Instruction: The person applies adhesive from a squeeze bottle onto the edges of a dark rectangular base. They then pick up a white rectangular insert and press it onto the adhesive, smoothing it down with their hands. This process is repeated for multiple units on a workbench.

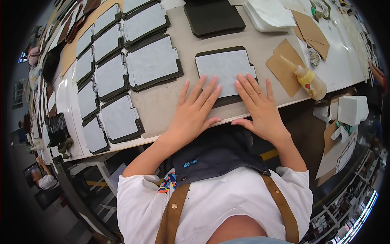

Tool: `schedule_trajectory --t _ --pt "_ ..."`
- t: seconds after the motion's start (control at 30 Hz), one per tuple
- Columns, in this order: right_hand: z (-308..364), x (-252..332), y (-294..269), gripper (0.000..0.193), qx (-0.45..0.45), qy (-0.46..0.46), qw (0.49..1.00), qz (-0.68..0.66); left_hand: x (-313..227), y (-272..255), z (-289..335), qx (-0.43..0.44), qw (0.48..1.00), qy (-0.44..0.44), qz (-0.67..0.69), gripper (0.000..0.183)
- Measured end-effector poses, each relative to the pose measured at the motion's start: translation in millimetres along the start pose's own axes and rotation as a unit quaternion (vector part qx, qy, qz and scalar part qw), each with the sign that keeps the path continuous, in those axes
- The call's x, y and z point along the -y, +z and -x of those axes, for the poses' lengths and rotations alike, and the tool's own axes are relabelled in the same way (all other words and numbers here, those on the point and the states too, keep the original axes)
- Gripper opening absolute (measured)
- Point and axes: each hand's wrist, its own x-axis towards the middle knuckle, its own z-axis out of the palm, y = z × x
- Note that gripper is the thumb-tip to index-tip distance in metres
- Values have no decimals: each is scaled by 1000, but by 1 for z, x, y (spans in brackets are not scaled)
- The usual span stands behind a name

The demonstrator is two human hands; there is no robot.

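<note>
In front of me on the table lies a dark panel with a pale grey-white sheet on top, the dark border showing around it. My left hand rests with fingers spread on the sheet's lower left part. On its lower right lies my right hand, fingers stretched flat, thumb pointing toward the left one. Neither hand holds anything. Beyond the panel sits a stack of plain dark panels. To the left, several similar dark panels with pale sheets lie in overlapping rows.
At right, a glue bottle with a pointed nozzle lies beside brown card pieces. A stack of white sheets is at the far right. Below the table's right edge hangs a white box-like holder. Another person is at far left.
</note>
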Motion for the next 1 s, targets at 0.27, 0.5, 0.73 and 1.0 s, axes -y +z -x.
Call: schedule_trajectory --t 0.27,0.5,0.73,1.0 --pt "-9 -11 6 44 -181 -17 980 -84 8 -5 22 -96 995 -21 9 67" --pt "-37 -16 -8 26 -118 -50 983 -134 11 -11 31 -165 982 -59 64 42" --pt "-42 -16 -15 22 -104 -71 985 -119 11 -12 27 -198 970 -62 124 30" --pt "-39 -17 -13 18 -97 -89 982 -136 11 -9 24 -202 968 -71 132 26"
